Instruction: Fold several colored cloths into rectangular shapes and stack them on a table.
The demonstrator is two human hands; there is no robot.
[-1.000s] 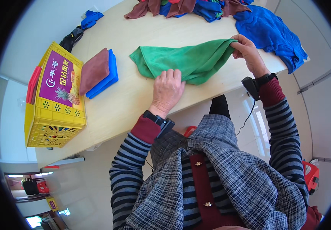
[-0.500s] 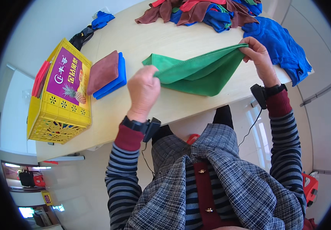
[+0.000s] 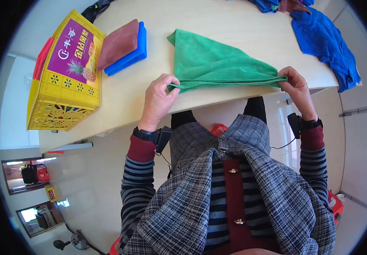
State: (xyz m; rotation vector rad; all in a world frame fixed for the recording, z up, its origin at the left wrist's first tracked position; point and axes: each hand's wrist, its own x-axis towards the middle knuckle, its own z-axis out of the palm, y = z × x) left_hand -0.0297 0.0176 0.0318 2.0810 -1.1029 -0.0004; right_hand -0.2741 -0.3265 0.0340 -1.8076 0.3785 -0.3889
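Observation:
A green cloth [image 3: 221,61] lies partly on the table, its near edge drawn out between my two hands. My left hand [image 3: 160,95] is closed, pinching the near left corner of the cloth between thumb and fingers. At the other end, my right hand [image 3: 297,89] pinches the near right corner. The far left part of the cloth rests on the tabletop, with one small corner turned over. Left of the cloth lies a stack of folded cloths, a brown cloth [image 3: 119,43] on top of a blue cloth [image 3: 137,54].
A yellow plastic crate [image 3: 66,91] with a purple panel stands at the table's left, red cloth [image 3: 42,57] over its far side. A rumpled blue cloth [image 3: 325,42] hangs over the right edge. More loose cloths [image 3: 293,5] lie at the back of the pale table [image 3: 158,21].
My left hand has taken hold of the green cloth's left corner. The cloth's near edge is now stretched straight, and its far part has spread over the table. The view has shifted slightly.

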